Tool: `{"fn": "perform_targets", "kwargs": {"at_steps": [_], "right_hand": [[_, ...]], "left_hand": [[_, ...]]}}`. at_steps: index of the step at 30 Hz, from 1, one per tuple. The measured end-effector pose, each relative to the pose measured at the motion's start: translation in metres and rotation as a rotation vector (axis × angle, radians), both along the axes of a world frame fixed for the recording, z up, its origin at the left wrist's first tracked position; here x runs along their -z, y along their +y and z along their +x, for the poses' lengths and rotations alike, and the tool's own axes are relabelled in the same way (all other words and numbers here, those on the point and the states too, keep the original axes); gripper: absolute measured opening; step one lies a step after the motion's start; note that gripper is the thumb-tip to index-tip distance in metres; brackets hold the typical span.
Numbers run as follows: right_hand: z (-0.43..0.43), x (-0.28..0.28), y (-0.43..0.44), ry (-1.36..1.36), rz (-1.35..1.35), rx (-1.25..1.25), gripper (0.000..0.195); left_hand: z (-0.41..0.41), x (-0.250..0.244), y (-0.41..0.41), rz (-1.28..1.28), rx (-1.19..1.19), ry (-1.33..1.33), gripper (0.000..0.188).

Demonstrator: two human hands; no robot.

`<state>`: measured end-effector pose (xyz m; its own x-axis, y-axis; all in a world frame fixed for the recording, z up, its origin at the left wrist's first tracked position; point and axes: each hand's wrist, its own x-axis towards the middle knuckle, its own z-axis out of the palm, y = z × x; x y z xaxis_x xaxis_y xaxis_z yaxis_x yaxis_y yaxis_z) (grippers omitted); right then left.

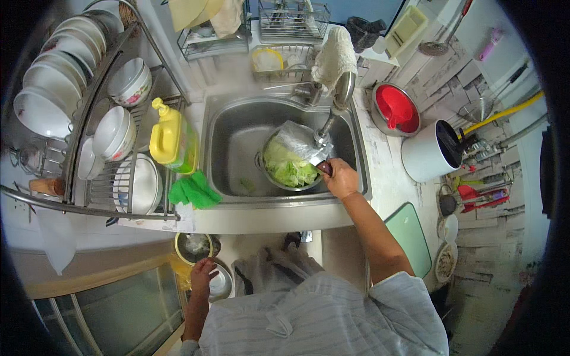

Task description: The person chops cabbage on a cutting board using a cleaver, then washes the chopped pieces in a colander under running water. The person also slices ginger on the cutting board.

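My right hand (343, 179) grips the dark wooden handle of a cleaver (296, 140), whose broad wet blade lies under the faucet (343, 91) above a metal pot. Cut green leafy vegetable (289, 167) fills much of the pot (297, 188), which sits in the stainless steel sink (236, 147). A few green bits rest on the sink's bottom beside it. My left hand (204, 272) hangs low at my left side, off the counter, with bent fingers and nothing seen in it. Below it are a metal bowl (221, 285) and a yellow-rimmed bin (194, 248).
Left of the sink stand a yellow soap jug (169, 138), green gloves or cloth (194, 190) and a dish rack (91, 196) with bowls. To the right are a red strainer in a metal bowl (396, 109), a white container (425, 155) and a green cutting board (409, 238).
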<state>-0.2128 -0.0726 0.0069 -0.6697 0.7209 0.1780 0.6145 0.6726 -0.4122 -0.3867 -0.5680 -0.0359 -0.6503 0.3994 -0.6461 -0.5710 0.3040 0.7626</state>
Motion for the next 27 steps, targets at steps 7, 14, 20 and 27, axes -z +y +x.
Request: {"fn": "perform_targets", "kwargs": {"at_steps": [7, 14, 20, 27], "right_hand": [[-0.040, 0.026, 0.018, 0.102, -0.099, 0.010, 0.034], [-0.001, -0.028, 0.028, -0.133, -0.172, -0.068, 0.039], [0.060, -0.066, 0.033, -0.188, -0.107, -0.080, 0.025], [0.107, -0.052, 0.049, 0.182, -0.952, 0.142, 0.040]], "left_hand": [[0.019, -0.028, 0.060, 0.031, -0.090, -0.037, 0.023], [0.024, -0.038, 0.104, 0.050, 0.017, 0.006, 0.024], [0.003, -0.035, 0.141, 0.070, 0.104, -0.007, 0.028], [-0.033, -0.045, 0.171, 0.147, 0.200, 0.045, 0.027]]}}
